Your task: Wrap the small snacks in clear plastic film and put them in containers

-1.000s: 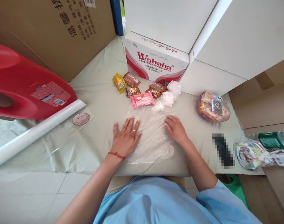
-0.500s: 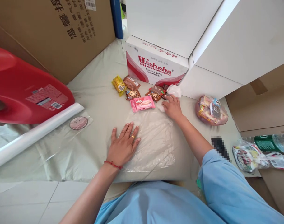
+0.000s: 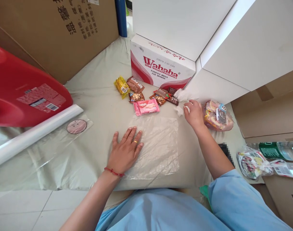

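My left hand (image 3: 125, 149) lies flat, fingers spread, on the left side of a clear plastic bag (image 3: 160, 147) smoothed out on the covered table. My right hand (image 3: 193, 114) has its fingers curled on crumpled clear plastic (image 3: 179, 111), which sticks out left of the fingertips; part of it is hidden under them. Beyond the flat bag lies a pink nabati wafer pack (image 3: 146, 106). Around it are a yellow snack packet (image 3: 121, 86), a brown packet (image 3: 135, 84), a cookie packet (image 3: 136, 97) and several small brown snacks (image 3: 162, 93).
A Wahaha water carton (image 3: 162, 64) stands behind the snacks. To the right sits a wrapped round food pack (image 3: 218, 116), with a plastic bottle (image 3: 278, 150) farther off. At left are a red jug (image 3: 28, 93), a white roll (image 3: 38, 134) and a big cardboard box (image 3: 52, 35).
My right hand has moved right, away from the brown snacks, and the crumpled plastic has shifted right with it. My left hand stays on the flat bag.
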The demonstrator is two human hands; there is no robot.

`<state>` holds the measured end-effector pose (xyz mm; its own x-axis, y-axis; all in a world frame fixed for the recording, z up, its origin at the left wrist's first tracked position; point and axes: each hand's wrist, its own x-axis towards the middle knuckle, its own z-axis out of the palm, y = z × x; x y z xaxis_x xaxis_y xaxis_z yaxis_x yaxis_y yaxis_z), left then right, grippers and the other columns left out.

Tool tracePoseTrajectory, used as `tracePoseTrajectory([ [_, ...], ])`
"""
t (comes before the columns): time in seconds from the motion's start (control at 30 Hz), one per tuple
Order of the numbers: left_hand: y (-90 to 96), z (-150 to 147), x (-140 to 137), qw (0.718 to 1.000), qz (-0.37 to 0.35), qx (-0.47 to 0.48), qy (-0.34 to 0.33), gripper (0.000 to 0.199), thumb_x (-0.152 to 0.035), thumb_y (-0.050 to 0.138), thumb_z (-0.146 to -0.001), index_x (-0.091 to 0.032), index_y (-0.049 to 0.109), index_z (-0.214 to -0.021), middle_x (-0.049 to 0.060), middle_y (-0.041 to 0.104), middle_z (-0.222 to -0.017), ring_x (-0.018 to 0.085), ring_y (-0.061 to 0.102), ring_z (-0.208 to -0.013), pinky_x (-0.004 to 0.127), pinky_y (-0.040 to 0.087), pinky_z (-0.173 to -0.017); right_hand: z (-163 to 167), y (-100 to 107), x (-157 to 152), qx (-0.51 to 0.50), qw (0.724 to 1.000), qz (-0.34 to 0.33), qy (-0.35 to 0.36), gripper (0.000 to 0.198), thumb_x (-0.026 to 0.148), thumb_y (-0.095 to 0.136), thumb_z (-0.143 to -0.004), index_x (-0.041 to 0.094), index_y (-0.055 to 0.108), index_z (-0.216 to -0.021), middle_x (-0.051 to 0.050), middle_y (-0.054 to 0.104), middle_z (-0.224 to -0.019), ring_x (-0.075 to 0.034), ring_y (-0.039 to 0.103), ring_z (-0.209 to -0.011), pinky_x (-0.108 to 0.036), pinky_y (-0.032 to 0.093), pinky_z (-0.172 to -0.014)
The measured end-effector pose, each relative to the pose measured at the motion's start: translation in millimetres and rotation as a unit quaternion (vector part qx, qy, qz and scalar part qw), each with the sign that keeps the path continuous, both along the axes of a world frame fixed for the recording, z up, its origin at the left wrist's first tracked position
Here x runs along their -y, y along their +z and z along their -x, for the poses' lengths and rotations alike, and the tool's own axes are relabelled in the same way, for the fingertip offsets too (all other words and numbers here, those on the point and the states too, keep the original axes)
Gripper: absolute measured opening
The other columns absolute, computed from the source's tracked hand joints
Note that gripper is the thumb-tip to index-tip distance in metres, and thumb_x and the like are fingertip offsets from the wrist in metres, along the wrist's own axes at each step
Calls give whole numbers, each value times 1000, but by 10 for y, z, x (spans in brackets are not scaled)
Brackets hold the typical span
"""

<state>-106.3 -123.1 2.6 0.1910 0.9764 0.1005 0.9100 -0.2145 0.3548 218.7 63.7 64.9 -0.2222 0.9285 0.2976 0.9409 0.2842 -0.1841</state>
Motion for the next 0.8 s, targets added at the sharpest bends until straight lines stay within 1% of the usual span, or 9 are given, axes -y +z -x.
tracePoseTrajectory([
  [0.1, 4, -3, -3, 1000, -2, 0, 1, 54, -43, 34, -107, -27, 50, -156, 14, 40, -167, 33, 39, -155, 68, 8, -128, 176, -68, 154, 25, 993, 54, 106, 33, 31, 50, -101, 20, 77, -115, -16, 68, -128, -33, 53, -121, -49, 42, -108],
  [0.17, 8, -5, -4, 1000, -1, -3, 2, 54, -43, 33, -107, -26, 50, -156, 14, 41, -167, 33, 40, -155, 69, 8, -127, 237, -164, 134, 52, 984, 114, 126, 31, 24, 50, -99, 18, 77, -114, -17, 69, -125, -32, 55, -119, -48, 42, -109],
  [0.27, 16, -6, -5, 1000, 2, -8, 1, 55, -43, 31, -108, -24, 51, -155, 14, 41, -167, 33, 40, -154, 69, 10, -127, 288, -239, -10, 77, 985, 139, 63, 31, 18, 48, -97, 13, 77, -108, -21, 70, -122, -34, 58, -117, -49, 42, -108],
  [0.4, 31, -4, -8, 1000, 7, -9, -1, 55, -42, 30, -108, -24, 51, -155, 14, 42, -167, 33, 41, -154, 69, 12, -127, 493, -141, -230, 57, 993, 101, 23, 36, 26, 42, -103, 17, 77, -102, -19, 72, -111, -35, 59, -109, -46, 48, -93],
  [0.47, 37, -3, -9, 1000, 9, -10, 1, 56, -42, 29, -108, -24, 51, -155, 14, 42, -166, 34, 41, -153, 70, 12, -126, 663, -93, -366, 42, 997, 69, 19, 35, 31, 43, -104, 19, 75, -113, -17, 72, -115, -36, 56, -112, -45, 49, -91],
  [0.53, 41, -3, -9, 1000, 10, -12, 3, 55, -42, 29, -108, -25, 51, -155, 14, 42, -166, 33, 41, -154, 69, 11, -127, 825, -92, -538, 40, 997, 55, 37, 38, 31, 51, -101, 17, 69, -131, -17, 69, -129, -37, 53, -121, -46, 48, -98],
  [0.63, 39, -7, -6, 1000, 10, -10, 4, 54, -42, 31, -108, -28, 51, -156, 12, 41, -167, 31, 41, -154, 67, 9, -128, 988, -151, -788, 50, 994, 87, 51, 52, 28, 58, -97, 12, 58, -147, -18, 61, -144, -38, 50, -129, -46, 44, -105],
  [0.73, 35, -10, -2, 1000, 12, -9, 2, 54, -41, 31, -108, -26, 51, -155, 13, 41, -167, 31, 40, -154, 68, 10, -127, 1038, -166, -891, 50, 992, 117, 15, 40, 25, 48, -102, 14, 67, -134, -19, 68, -132, -36, 57, -121, -45, 46, -99],
  [0.8, 33, -11, -1, 1000, 13, -8, 2, 54, -41, 30, -108, -25, 51, -155, 13, 41, -167, 31, 39, -155, 68, 11, -127, 1003, -112, -842, 27, 995, 94, -23, 38, 24, 39, -104, 15, 72, -122, -18, 71, -121, -34, 61, -114, -44, 46, -95],
])
